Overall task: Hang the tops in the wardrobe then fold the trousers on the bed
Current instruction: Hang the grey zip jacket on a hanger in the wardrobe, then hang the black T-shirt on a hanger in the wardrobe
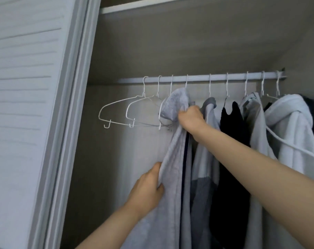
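head view: wardrobe (pixel 170 42) open, louvred sliding door (pixel 23 87) at left. rail (pixel 197 79) runs across the inside with white wire hangers hooked on it. two empty hangers (pixel 116 112) hang at the left end of the rail. light grey top (pixel 174 141) hangs just right of them, its upper part bunched over a hanger. right hand (pixel 189 117) up near the collar, fingers curled and gripping the bunched fabric. left hand (pixel 147 189) lower, pinching the left edge of the same top between thumb and fingers. further right on the rail: grey-and-white top (pixel 204 159), black top (pixel 231 123), white hooded top (pixel 292 126). bed and trousers not in view.
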Demonstrator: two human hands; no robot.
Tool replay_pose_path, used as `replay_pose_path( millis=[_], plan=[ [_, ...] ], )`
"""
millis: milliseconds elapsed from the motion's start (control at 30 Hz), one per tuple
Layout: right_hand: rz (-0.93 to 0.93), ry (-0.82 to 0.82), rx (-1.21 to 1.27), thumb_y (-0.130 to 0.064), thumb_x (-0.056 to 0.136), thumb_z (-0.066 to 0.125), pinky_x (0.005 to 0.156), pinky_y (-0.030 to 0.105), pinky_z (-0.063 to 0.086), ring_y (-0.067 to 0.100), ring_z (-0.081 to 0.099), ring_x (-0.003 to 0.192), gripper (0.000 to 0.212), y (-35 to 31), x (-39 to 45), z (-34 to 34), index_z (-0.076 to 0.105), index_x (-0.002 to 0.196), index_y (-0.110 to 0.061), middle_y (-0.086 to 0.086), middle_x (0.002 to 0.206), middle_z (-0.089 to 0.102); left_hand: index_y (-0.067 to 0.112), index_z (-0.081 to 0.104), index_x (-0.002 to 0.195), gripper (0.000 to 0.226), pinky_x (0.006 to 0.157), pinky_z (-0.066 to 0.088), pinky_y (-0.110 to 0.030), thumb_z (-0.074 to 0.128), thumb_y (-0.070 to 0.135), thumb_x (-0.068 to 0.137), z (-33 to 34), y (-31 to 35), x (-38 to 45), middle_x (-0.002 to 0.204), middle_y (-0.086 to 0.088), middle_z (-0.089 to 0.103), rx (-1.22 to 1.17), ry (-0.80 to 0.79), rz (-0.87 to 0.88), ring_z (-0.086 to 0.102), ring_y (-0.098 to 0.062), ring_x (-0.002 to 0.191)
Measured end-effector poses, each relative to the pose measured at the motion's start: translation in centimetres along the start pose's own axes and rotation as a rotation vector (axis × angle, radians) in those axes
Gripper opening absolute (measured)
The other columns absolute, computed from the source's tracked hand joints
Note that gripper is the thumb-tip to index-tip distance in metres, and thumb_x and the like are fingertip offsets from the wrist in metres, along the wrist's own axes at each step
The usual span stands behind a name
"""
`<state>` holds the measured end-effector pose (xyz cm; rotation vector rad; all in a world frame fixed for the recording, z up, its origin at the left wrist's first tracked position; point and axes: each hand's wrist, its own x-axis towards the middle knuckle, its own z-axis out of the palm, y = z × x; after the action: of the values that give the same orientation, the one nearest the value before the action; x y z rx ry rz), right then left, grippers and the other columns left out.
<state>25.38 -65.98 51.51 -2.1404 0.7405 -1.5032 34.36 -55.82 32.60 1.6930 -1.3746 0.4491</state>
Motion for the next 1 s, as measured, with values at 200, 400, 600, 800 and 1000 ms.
replay_pose_path(
  millis=[200,400,600,800,1000],
  plan=[
    [-0.204,-0.081,-0.053,-0.020,0.089,0.054,0.063,0.030,0.043,0.028,0.060,0.091,0.035,1.7,-7.5,-1.8,0.041,0.118,-0.004,0.015,0.106,0.059,0.018,0.045,0.133,0.052,0.076,0.040,-0.021,0.050,-0.001,0.085,-2.7,0.5,-6.6,0.112,-0.005,0.065,-0.026,0.021,-0.107,0.061,-0.025,0.103],
    [-0.164,-0.326,-0.012,-0.020,0.092,0.050,0.054,0.011,0.041,0.011,0.058,0.074,0.032,2.9,-18.6,-4.2,0.050,0.121,-0.008,0.003,0.091,0.064,0.020,0.050,0.125,0.039,0.076,0.052,-0.033,0.055,0.008,0.088,-4.9,2.0,-14.8,0.096,-0.004,0.067,-0.013,-0.004,-0.266,0.065,-0.027,0.089],
    [-0.145,-0.498,0.072,-0.023,0.093,0.053,0.087,0.031,0.049,0.024,0.062,0.099,0.029,3.6,-30.8,-4.7,0.056,0.120,-0.013,0.003,0.103,0.067,0.025,0.050,0.129,0.043,0.075,0.047,-0.015,0.058,0.007,0.090,-8.0,4.5,-25.2,0.085,0.015,0.067,0.043,0.056,-0.359,0.063,-0.003,0.080],
    [-0.108,-0.783,0.312,-0.029,0.095,0.052,0.074,0.012,0.043,0.004,0.060,0.093,0.028,4.6,-43.7,-4.6,0.055,0.122,-0.021,-0.012,0.096,0.063,0.039,0.049,0.125,0.041,0.072,0.046,-0.009,0.055,0.013,0.094,-11.0,10.3,-40.1,0.085,0.018,0.069,0.139,0.233,-0.580,0.062,0.004,0.085],
    [-0.193,-1.058,0.423,-0.027,0.096,0.051,0.075,0.022,0.039,0.013,0.060,0.093,0.025,4.9,-56.2,-6.5,0.057,0.119,-0.020,-0.002,0.100,0.067,0.033,0.057,0.121,0.032,0.066,0.046,-0.009,0.058,0.017,0.093,-10.1,19.7,-56.0,0.083,0.013,0.069,0.257,0.465,-0.975,0.062,0.003,0.076]
  ],
)
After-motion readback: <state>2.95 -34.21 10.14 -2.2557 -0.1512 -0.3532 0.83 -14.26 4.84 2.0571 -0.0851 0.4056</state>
